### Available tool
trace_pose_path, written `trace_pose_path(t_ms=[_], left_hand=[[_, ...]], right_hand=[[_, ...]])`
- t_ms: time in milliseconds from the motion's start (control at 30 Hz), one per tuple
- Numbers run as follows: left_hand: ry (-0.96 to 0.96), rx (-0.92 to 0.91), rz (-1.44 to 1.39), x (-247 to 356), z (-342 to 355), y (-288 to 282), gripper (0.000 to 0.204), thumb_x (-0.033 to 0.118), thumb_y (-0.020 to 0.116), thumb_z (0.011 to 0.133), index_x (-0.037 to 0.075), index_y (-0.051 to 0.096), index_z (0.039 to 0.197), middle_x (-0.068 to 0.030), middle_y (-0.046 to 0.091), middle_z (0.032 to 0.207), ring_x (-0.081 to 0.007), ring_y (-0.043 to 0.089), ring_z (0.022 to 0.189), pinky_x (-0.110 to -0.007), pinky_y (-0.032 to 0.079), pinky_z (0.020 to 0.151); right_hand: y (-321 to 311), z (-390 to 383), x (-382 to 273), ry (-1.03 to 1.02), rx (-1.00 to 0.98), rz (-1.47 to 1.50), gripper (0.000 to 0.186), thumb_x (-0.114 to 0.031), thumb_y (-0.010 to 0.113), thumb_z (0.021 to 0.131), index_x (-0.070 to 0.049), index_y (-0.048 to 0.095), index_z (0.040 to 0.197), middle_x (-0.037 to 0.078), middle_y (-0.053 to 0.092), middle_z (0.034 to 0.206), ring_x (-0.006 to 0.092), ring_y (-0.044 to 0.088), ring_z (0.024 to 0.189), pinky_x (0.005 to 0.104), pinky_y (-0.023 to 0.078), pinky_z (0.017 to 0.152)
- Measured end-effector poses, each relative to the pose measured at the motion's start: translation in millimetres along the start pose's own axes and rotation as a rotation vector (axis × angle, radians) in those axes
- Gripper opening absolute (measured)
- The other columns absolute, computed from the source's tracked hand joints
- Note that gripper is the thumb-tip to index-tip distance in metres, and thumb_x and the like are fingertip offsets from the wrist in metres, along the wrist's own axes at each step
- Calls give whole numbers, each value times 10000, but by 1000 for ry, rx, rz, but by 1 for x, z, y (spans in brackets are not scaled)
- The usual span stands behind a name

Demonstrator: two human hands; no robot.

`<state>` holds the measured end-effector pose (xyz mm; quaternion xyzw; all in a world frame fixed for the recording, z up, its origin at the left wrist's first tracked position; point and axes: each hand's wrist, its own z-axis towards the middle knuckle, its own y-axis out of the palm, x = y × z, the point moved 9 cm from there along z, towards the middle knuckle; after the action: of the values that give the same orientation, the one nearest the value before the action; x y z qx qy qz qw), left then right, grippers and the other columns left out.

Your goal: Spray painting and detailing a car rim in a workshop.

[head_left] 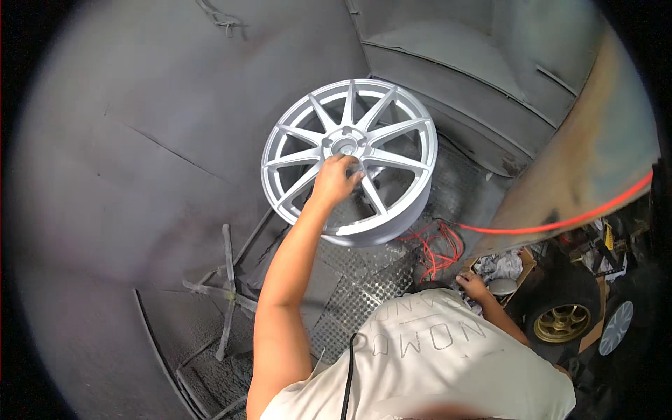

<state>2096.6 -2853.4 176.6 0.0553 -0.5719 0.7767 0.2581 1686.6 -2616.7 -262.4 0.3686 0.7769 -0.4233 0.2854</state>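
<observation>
A silver multi-spoke wheel rim (404,130) lies face up, raised above the floor. My left hand (338,180) is at the rim's lower hub, fingers bent and thumb apart, apparently touching it; I see nothing held in it. My right hand (470,285) is down beside a cardboard box (526,269) holding crumpled pale paper (498,267); its fingers are curled, and their contents are too small to make out.
Grey panels (140,175) surround the rim. A metal stand leg (227,294) is lower left. Coiled red hose (441,255) lies on a textured mat (336,308), one length running right past a rusty curved panel (560,175). A tyred gold wheel (562,324) and silver disc (617,327) are lower right.
</observation>
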Motion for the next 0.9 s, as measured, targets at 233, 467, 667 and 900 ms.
trace_pose_path(t_ms=[233,467,667,900], left_hand=[[27,-112,93,1,8,10,144,126,740,830,23,739,931,-156,702,946,-382,634,951,-466,500,874],[-85,-108,64,-4,-2,0,144,145,723,843,18,738,909,-170,711,927,-391,644,949,-476,505,878],[-84,-91,17,2,-14,-10,150,129,716,848,6,736,932,-173,709,926,-397,645,952,-482,512,867],[-308,394,-87,-41,12,-179,144,106,634,989,-27,678,951,-178,742,922,-215,720,836,-346,555,788]], right_hand=[[-31,28,-142,-109,-81,189,452,-323,668,981,42,646,1248,180,730,1114,248,682,1001,361,524,913],[-142,-1,-390,-641,31,460,305,-89,679,959,3,651,1249,56,706,972,131,651,930,310,522,861],[-151,-16,-503,-886,46,345,257,-57,694,920,1,693,1170,76,668,917,154,650,818,295,525,756],[-108,8,-563,-941,18,-60,218,-74,709,889,-5,715,1096,142,676,963,264,687,802,370,548,747]])
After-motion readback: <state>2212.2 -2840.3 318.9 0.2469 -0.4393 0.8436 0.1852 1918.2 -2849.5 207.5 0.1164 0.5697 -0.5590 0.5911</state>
